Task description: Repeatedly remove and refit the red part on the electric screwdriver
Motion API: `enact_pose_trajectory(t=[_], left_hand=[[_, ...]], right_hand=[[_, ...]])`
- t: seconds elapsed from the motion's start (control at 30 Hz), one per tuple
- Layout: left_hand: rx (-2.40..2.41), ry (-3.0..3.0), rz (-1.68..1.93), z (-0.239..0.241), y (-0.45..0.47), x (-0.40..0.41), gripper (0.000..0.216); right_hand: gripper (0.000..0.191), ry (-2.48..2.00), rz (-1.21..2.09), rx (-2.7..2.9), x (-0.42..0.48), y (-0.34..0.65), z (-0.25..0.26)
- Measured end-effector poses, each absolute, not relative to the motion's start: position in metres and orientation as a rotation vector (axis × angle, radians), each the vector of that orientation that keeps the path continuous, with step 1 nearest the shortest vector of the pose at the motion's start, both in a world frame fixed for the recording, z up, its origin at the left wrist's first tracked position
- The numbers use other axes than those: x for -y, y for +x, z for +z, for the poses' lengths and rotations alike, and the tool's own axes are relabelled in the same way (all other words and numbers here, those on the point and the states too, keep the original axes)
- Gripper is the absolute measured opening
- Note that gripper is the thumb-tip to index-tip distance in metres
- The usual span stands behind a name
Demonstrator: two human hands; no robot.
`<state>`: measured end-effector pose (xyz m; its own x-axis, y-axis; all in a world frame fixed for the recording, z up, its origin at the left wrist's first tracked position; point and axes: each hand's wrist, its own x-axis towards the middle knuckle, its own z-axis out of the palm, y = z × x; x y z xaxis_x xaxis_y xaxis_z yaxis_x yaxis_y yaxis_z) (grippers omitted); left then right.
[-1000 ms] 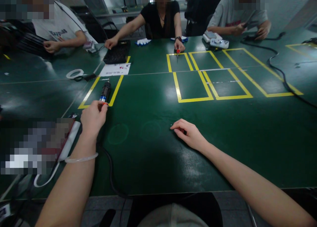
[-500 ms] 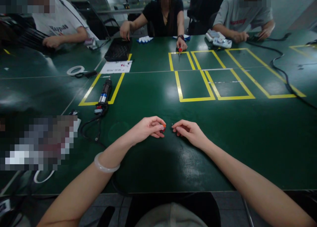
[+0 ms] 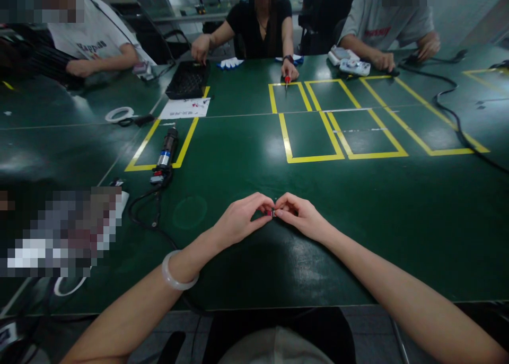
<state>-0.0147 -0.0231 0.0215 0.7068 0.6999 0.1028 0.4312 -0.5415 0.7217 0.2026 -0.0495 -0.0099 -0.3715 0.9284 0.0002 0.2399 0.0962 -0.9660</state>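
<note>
My left hand (image 3: 242, 216) is closed in a pinch on a small red part (image 3: 270, 213), too small to name more exactly. Fingertips of my right hand (image 3: 303, 215) meet it from the other side, also pinched together. Whether the right fingers grip the same part or another tiny piece is hidden. Both hands are low over the green table (image 3: 358, 237), in front of my body. Off to the left lies a dark powered screwdriver (image 3: 165, 152) with a silver and blue band, its cable running toward me.
Yellow tape outlines (image 3: 314, 157) mark the table. Farther left are a tape roll (image 3: 119, 114), a paper sheet (image 3: 186, 108) and a black tray (image 3: 187, 80). A co-worker's hand (image 3: 289, 70) holds a red-handled screwdriver (image 3: 287, 80). A black cable (image 3: 457, 115) crosses the right side.
My hands have come together: the left moved right with the red part, and the right fingertips now touch at it. The gap between them has closed.
</note>
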Motion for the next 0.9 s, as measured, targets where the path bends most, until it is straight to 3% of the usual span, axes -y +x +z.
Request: enact_pose_trajectory(t=[0.17, 0.3, 0.47, 0.63, 0.8, 0.9], left_hand=[[-0.811, 2.497, 0.462, 0.016, -0.013, 0.029, 0.017], [-0.900, 2.511, 0.437, 0.026, -0.022, 0.018, 0.038], [-1.555, 2.552, 0.504, 0.036, -0.084, -0.030, 0.049], [-2.237, 2.215, 0.329, 0.021, -0.183, -0.076, 0.081], [-2.240, 2.106, 0.199, 0.013, -0.228, -0.086, 0.060], [-2.209, 2.122, 0.185, 0.017, -0.225, -0.085, 0.062]], right_hand=[[0.018, -1.154, 1.323, 1.754, 0.050, 0.204, -0.011], [0.019, -1.170, 1.316, 1.745, 0.050, 0.205, -0.010], [0.020, -1.170, 1.340, 1.700, 0.050, 0.206, -0.010], [0.020, -1.168, 1.343, 1.692, 0.049, 0.206, -0.014], [0.021, -1.171, 1.358, 1.680, 0.048, 0.206, -0.013], [0.021, -1.164, 1.366, 1.668, 0.048, 0.206, -0.012]])
